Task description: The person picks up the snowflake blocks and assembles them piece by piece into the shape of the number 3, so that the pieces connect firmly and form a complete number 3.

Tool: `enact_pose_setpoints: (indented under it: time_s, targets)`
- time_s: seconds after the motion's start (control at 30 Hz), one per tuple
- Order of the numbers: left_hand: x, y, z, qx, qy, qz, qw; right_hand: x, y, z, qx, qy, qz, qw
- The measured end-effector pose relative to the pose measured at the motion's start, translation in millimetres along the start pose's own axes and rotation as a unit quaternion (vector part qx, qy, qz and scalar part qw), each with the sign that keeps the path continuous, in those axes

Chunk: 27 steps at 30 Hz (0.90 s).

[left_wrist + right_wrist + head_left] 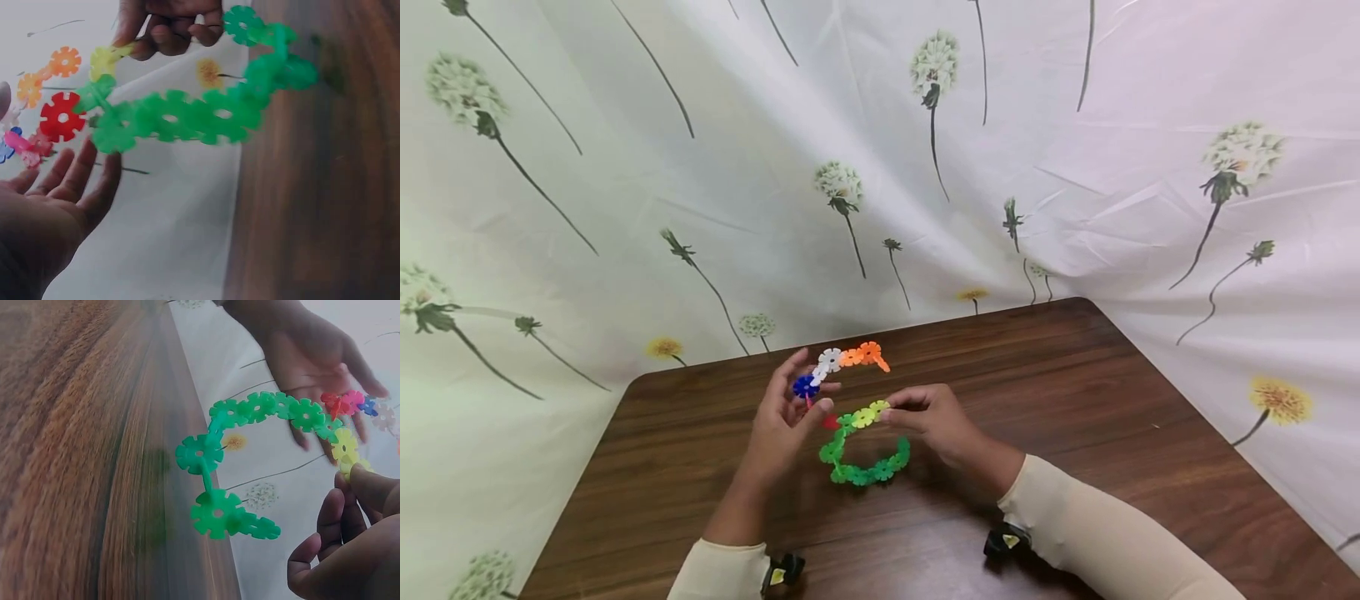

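A curved chain of interlocking notched plastic discs [859, 477] hangs between the two hands. My right hand [936, 423] pinches a yellow disc [341, 445] partway along it, between thumb and fingertips. From there, green discs [169, 129] loop down toward the table. The other end runs through a red disc [62, 130], a pink one [354, 397], a blue one [803, 387] and white ones [823, 365] to orange discs [870, 350]. My left hand [778, 425] is beside the red and blue section, palm turned up, its fingers spread and fairly straight.
Beneath the hands is a dark wood-grain table [1075, 433]. A pale fabric backdrop [737, 167] printed with dandelions hangs behind and beside it. Each wrist has a small black device, one by the left sleeve [722, 571] and one by the right sleeve [1097, 517].
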State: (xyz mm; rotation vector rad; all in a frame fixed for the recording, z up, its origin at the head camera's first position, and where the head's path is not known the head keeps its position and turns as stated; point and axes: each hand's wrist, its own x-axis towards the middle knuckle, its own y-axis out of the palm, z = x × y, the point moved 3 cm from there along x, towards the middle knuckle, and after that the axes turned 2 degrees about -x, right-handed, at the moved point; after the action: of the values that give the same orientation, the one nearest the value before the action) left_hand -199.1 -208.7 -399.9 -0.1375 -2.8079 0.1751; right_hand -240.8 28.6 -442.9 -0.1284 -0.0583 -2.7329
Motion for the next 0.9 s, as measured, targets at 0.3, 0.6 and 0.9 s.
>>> enact_pose_setpoints:
  time_s: [0.3, 0.6, 0.9]
  targets:
    - [-8.3, 22.8, 18.1, -0.031, -0.053, 0.045, 0.9971, -7.3, -18.1, 2.0, 0.003, 0.014, -0.027, 0.9995]
    - [-9.8, 40.2, 31.7, -0.055, -0.089, -0.002, 0.9945, -16.5, -29.6, 2.2, 0.019, 0.044, -0.057, 0.9972]
    - [-9.4, 52.6, 43.4, -0.080, -0.071, -0.019, 0.9941, -19.3, -37.2, -3.6, 0.014, 0.058, -0.067, 0.9960]
